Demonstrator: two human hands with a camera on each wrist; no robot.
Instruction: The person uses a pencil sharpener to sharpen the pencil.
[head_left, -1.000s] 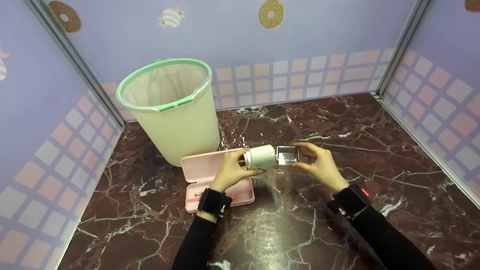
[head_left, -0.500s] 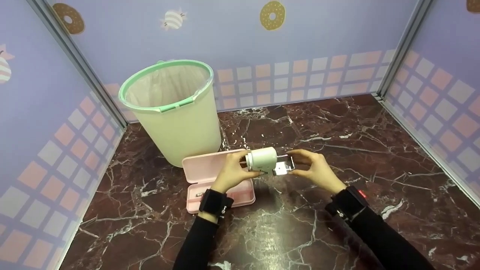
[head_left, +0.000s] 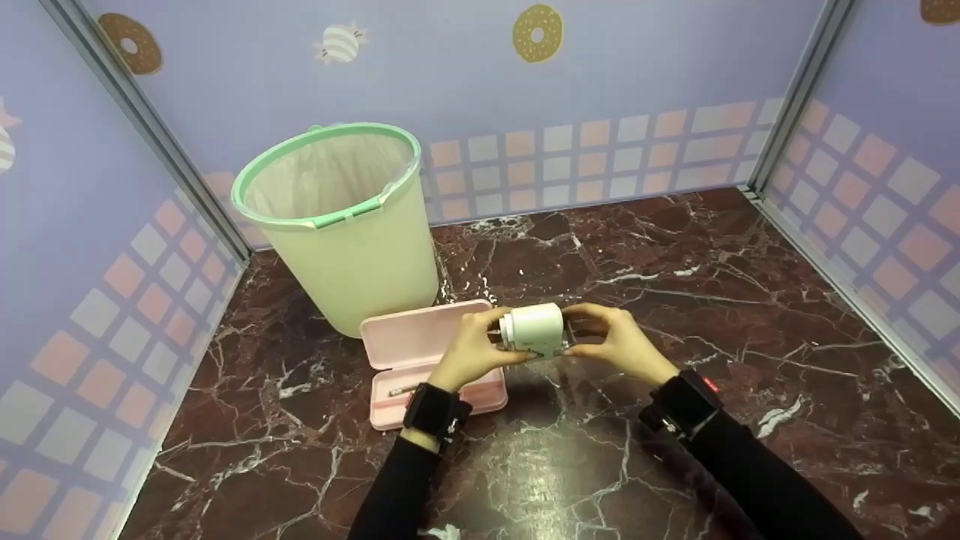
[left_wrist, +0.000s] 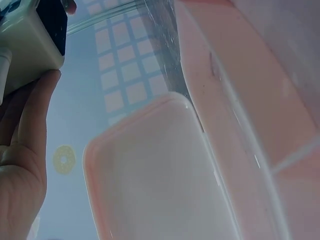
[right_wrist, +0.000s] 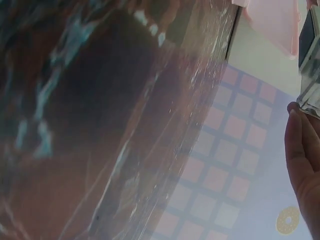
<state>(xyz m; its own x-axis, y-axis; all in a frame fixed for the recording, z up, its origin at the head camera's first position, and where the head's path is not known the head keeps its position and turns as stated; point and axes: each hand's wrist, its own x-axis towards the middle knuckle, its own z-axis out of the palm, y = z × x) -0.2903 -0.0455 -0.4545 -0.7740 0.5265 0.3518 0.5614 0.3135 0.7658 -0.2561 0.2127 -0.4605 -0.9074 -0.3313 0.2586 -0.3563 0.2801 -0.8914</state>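
the left hand (head_left: pixel 469 352) grips the white pencil sharpener (head_left: pixel 534 330) above the middle of the desk (head_left: pixel 675 247), its long axis lying left to right; the right hand (head_left: pixel 615 346) pinches the clear shavings drawer (right_wrist: pixel 311 80) at the sharpener's right end; an open pink pencil case (head_left: pixel 420 360) lies just left, before the lined bin (head_left: pixel 341 225) toward the far left corner
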